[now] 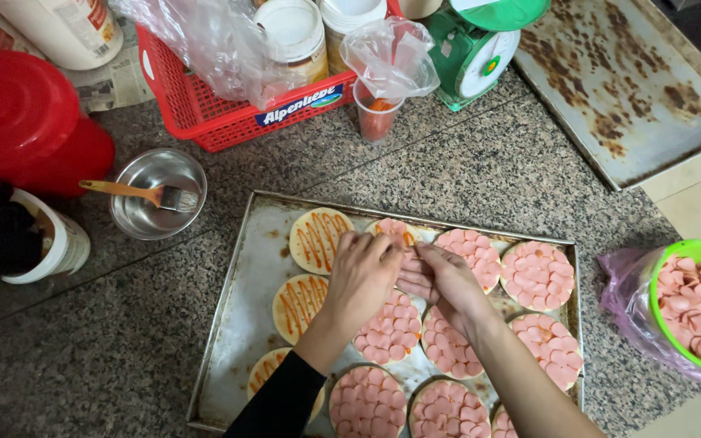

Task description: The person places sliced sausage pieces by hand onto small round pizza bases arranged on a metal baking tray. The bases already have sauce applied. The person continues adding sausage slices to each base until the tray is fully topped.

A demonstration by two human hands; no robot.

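The metal tray (245, 324) lies with its long side across the desk (83, 341), holding round bases topped with pink sausage slices (391, 328) just under both hands. The left hand (363, 276) and right hand (440, 280) meet, fingers pinched narrow on slices over a partly covered base (395, 229). Sauced bases (318, 239) sit left of them; a green bowl of slices (695, 304) stands well right, a steel bowl with brush (156, 195) beyond left.

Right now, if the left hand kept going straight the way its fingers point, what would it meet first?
Probably the half-topped dough round just beyond the left hand, at the baking tray's far edge. Depth is unclear; the fingertips may already touch it.
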